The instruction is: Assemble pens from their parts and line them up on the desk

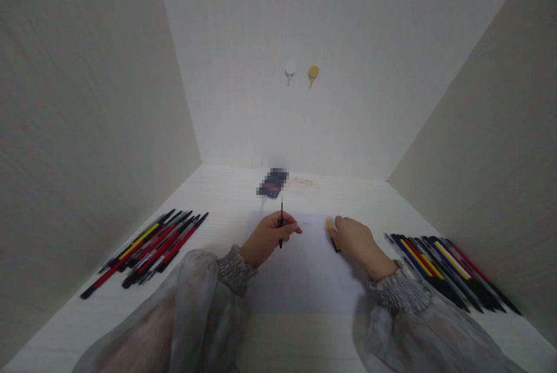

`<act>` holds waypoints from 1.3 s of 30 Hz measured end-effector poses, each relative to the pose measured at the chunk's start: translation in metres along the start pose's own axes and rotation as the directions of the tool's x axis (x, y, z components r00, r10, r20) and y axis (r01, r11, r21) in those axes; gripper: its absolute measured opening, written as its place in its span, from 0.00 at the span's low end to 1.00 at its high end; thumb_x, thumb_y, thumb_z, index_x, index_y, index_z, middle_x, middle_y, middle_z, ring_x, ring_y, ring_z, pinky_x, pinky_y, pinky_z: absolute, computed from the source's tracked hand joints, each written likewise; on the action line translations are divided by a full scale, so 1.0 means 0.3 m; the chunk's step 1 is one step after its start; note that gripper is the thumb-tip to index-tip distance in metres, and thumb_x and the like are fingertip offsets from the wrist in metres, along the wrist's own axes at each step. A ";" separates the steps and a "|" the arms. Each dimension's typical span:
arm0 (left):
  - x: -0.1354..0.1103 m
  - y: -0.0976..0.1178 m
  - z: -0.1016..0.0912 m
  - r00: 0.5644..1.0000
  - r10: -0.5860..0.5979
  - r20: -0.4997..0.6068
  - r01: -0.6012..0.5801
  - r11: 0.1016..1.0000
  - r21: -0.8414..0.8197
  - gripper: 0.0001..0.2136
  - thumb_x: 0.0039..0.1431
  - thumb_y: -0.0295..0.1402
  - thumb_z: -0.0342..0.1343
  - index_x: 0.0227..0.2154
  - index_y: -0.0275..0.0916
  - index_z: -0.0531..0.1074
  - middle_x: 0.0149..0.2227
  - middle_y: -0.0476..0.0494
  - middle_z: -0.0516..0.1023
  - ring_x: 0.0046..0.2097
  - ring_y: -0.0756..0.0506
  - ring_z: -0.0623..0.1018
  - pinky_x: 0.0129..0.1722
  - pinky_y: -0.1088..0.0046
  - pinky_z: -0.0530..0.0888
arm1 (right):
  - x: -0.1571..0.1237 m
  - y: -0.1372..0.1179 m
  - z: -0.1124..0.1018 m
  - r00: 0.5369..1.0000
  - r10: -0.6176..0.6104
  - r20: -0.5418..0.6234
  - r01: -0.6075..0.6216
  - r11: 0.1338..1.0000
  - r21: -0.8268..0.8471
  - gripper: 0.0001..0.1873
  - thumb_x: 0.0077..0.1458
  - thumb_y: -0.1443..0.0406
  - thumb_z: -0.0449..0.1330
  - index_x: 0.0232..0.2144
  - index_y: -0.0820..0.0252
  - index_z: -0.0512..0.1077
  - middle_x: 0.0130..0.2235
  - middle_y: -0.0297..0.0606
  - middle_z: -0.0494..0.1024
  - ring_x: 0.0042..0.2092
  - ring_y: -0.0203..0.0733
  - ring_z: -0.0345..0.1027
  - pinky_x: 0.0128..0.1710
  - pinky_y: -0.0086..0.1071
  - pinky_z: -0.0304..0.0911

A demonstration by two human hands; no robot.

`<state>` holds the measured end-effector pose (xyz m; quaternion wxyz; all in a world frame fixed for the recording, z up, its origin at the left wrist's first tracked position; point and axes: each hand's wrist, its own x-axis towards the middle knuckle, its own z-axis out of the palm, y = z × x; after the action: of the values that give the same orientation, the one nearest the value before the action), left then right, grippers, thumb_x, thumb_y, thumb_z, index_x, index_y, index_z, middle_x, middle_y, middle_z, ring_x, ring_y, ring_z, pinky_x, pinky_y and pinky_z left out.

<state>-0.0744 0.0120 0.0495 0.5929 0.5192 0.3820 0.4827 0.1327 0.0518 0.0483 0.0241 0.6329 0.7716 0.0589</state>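
My left hand (270, 236) pinches a slim black pen (281, 210) between thumb and fingers. It stands nearly upright in the view, with a thin, pale upper tip. To the right, my right hand (354, 239) is closed on a short yellow-and-black pen (329, 224); the fingers cover part of it. Both hands are over a pale sheet of paper (300, 292) with faint marks, too blurred to read. Whether the black pen is a whole pen or only its inner part, I cannot tell.
Several red, black and yellow pens (161, 245) lie in a slanting row on the left. Another row of pens (429, 263) lies on the right. A blurred phone (274, 183) rests at the back of the white table (226, 187). Walls enclose three sides; two hooks (313, 72) hang behind.
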 end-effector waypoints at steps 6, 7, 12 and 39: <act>0.000 0.004 -0.004 0.999 0.041 -0.023 -0.041 0.999 -0.008 0.10 0.45 0.34 0.55 0.31 0.34 0.67 0.27 0.46 0.72 0.23 0.56 0.60 0.23 0.79 0.57 | -0.011 -0.021 0.018 0.999 -0.042 -0.006 0.042 0.999 0.003 0.10 0.50 0.68 0.47 0.32 0.65 0.67 0.31 0.45 0.73 0.33 0.43 0.68 0.28 0.30 0.55; 0.001 0.004 -0.005 0.999 0.041 -0.030 -0.041 0.999 -0.002 0.10 0.45 0.35 0.55 0.30 0.34 0.68 0.28 0.46 0.72 0.23 0.56 0.60 0.23 0.78 0.57 | -0.012 -0.023 0.019 0.998 -0.052 -0.025 0.052 0.999 0.007 0.09 0.50 0.69 0.47 0.32 0.65 0.66 0.31 0.44 0.73 0.33 0.43 0.68 0.28 0.30 0.55; 0.006 -0.006 -0.010 0.997 0.041 -0.067 -0.038 0.998 0.043 0.11 0.46 0.35 0.54 0.31 0.34 0.68 0.29 0.46 0.73 0.23 0.56 0.61 0.23 0.78 0.58 | -0.019 -0.041 0.019 0.996 -0.062 -0.056 0.064 0.997 0.038 0.08 0.49 0.70 0.48 0.31 0.66 0.66 0.30 0.46 0.72 0.33 0.44 0.67 0.28 0.31 0.55; 0.010 -0.016 -0.010 0.997 -0.034 -0.071 0.047 0.978 0.202 0.12 0.44 0.37 0.54 0.30 0.34 0.68 0.25 0.48 0.70 0.21 0.56 0.60 0.20 0.79 0.57 | 0.034 -0.125 0.084 0.908 -0.254 -0.332 0.404 0.742 0.536 0.04 0.46 0.72 0.52 0.28 0.63 0.63 0.28 0.36 0.68 0.32 0.36 0.61 0.33 0.30 0.57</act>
<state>-0.0757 0.0158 0.0445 0.5332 0.5528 0.4595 0.4461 0.0970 0.0561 0.0191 -0.2572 0.4490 0.8479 -0.1152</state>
